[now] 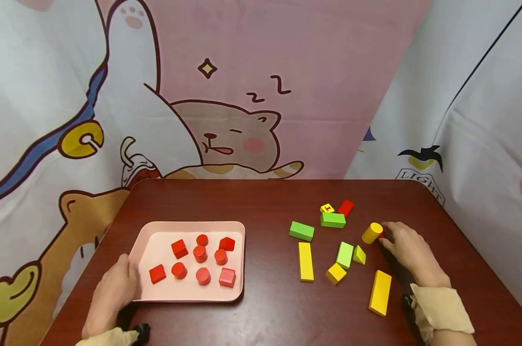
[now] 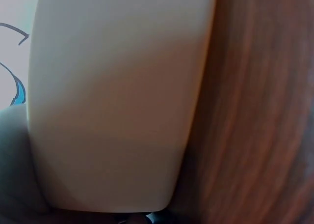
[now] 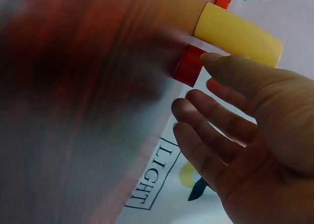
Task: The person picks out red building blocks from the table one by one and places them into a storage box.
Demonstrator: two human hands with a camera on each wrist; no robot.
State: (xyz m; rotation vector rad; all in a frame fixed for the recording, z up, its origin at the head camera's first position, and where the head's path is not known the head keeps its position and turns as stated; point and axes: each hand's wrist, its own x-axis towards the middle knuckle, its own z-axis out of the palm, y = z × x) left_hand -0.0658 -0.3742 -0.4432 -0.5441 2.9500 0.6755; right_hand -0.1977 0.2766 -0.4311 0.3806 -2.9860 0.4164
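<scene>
In the head view, a pink tray [image 1: 187, 295] holds several red blocks, among them a red cube [image 1: 179, 249] and a red cylinder [image 1: 203, 276]. My left hand [image 1: 115, 283] holds the tray by its left edge; the tray's outer wall [image 2: 117, 111] fills much of the left wrist view. On the right, my right hand [image 1: 409, 252] reaches in beside an upright yellow cylinder [image 1: 372, 233]. A small red block [image 3: 190, 66] stands at the thumb and index fingertips, mostly hidden in the head view. The fingers are loosely bent and not closed round it.
Around the right hand lie a yellow bar [image 1: 380, 293], a yellow wedge [image 1: 359, 255], a light green block [image 1: 345, 254] and a yellow cube [image 1: 336, 273]. Further left and back are another yellow bar [image 1: 306, 262], green blocks [image 1: 301, 231], a red block [image 1: 345, 208] and a marked yellow block [image 1: 327, 208].
</scene>
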